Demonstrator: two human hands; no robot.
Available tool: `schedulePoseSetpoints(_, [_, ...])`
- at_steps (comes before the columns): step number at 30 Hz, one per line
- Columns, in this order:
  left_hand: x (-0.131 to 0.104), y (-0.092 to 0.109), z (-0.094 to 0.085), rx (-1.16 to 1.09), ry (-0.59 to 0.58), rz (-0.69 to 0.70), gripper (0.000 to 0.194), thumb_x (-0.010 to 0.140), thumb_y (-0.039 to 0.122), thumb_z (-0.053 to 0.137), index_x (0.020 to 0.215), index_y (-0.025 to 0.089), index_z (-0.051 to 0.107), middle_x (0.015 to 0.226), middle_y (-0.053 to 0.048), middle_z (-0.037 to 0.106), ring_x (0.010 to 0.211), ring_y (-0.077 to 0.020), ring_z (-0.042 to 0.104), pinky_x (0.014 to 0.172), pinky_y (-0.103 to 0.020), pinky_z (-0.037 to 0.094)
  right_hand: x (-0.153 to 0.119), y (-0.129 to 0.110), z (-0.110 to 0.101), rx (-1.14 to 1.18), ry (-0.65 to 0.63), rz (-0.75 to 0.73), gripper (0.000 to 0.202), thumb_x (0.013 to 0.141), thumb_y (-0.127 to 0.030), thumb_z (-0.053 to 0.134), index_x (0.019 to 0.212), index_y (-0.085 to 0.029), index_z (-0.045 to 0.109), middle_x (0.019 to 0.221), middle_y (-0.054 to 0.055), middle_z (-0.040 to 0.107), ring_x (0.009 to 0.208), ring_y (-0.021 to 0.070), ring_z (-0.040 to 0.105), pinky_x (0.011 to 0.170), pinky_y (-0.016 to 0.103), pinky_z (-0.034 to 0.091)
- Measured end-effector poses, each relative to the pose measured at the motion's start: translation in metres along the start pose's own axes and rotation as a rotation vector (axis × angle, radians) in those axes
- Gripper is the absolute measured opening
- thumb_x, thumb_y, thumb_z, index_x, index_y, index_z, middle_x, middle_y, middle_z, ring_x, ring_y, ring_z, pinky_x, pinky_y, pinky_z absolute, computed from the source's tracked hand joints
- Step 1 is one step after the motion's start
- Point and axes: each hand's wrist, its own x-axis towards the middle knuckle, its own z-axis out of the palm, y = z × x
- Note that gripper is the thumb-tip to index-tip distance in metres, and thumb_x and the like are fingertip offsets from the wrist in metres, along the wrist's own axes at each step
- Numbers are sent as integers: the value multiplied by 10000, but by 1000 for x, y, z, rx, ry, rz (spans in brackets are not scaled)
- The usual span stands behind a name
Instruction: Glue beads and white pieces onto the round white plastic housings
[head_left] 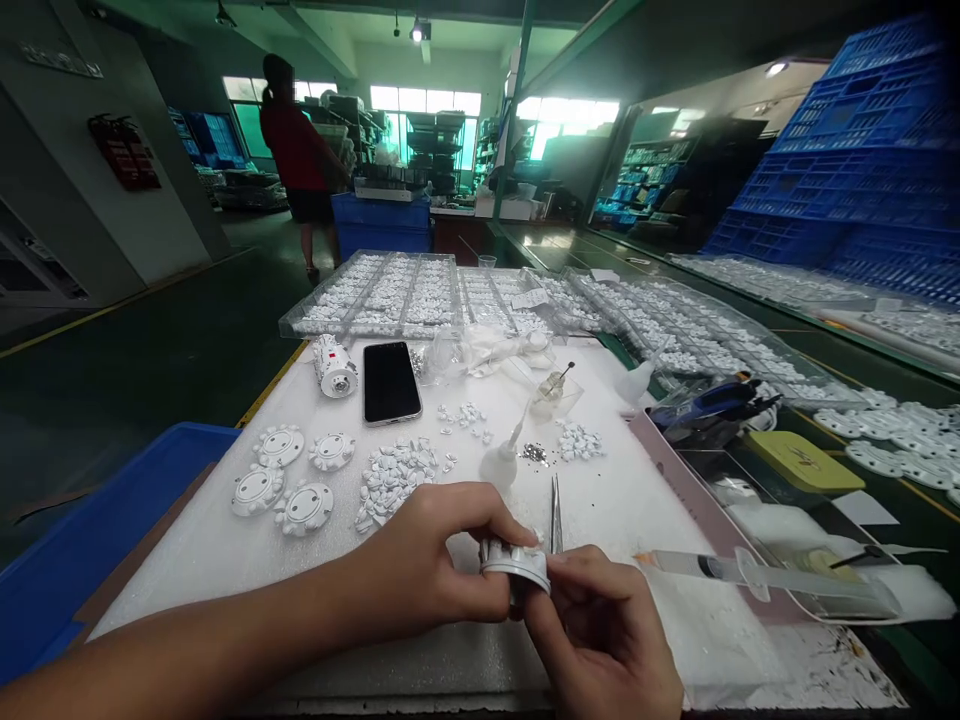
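Between my two hands, above the front of the white foam board (225, 580), is a small round white plastic part (517, 562) with a raised rim. My left hand (457, 545) pinches it between thumb and fingers from the left. My right hand (600, 620) grips its right edge with thumb and forefinger. Metal tweezers (555, 512) lie just beyond my fingers. A white squeeze bottle (501, 460) with a thin nozzle stands behind them. To the left are a pile of small white pieces (397, 478) and several round white discs (304, 508).
A phone (391, 383) and a white cylindrical assembly (334, 367) lie farther back. Clear trays of white parts (390, 295) line the far edge. At right are a syringe (772, 575), a pink bin (675, 490) and stacked blue crates (840, 170). A person (296, 150) stands in the background.
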Motion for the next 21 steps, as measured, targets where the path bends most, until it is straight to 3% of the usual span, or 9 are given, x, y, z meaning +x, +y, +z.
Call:
schedulePoseSetpoints(4, [-2,-2,1,8,53,45,254,637,66,723,873,156,752,742,20,700,681,-107,617,657,-187,466,7,-2,-3,-10,-157,-51,178,823,-142,710,923,-286,678,719,-22,603,616,93,587,563,158,487])
schedulePoseSetpoints(6, [-2,2,-4,7,69,49,251,619,53,714,846,154,747,719,27,682,658,-100,593,646,-191,453,12,-5,-3,-22,-137,-3,122,795,-222,765,875,-271,686,667,-26,583,594,98,567,553,163,471])
schedulePoseSetpoints(9, [2,14,-20,-12,81,-81,232,620,67,719,832,161,734,678,39,634,636,-98,545,610,-201,424,24,-8,-7,-81,-78,187,271,758,-461,795,814,-222,679,676,-11,596,543,84,491,518,174,424])
schedulePoseSetpoints(11, [6,22,-34,-56,112,-194,195,653,111,732,840,163,719,655,44,596,611,-96,513,570,-204,401,37,-6,-11,-211,-107,201,359,784,-552,740,870,-210,675,658,-15,569,521,89,468,493,187,403])
schedulePoseSetpoints(14, [14,23,-50,-211,141,-292,141,713,154,710,852,150,683,680,16,624,623,-120,568,572,-225,459,62,3,-15,-524,-199,48,412,808,-539,709,1077,-234,647,621,-48,491,517,126,490,489,221,418])
schedulePoseSetpoints(16, [19,16,-56,-346,130,-351,117,724,154,686,836,137,659,694,-22,672,637,-160,632,579,-275,532,79,8,-11,-675,-241,-88,429,802,-500,717,1139,-250,631,761,-9,591,587,157,553,532,259,459])
schedulePoseSetpoints(19, [24,1,-58,-447,127,-407,95,710,147,672,798,126,644,664,-44,691,587,-168,644,518,-287,559,96,13,1,-710,-299,-229,285,777,-412,740,994,-242,666,963,47,666,795,216,640,659,304,511])
schedulePoseSetpoints(21, [26,-6,-58,-471,135,-417,84,703,142,664,783,127,639,659,-37,687,560,-148,632,500,-265,553,100,15,8,-685,-338,-237,191,763,-380,746,838,-234,647,844,30,660,793,229,642,665,309,508])
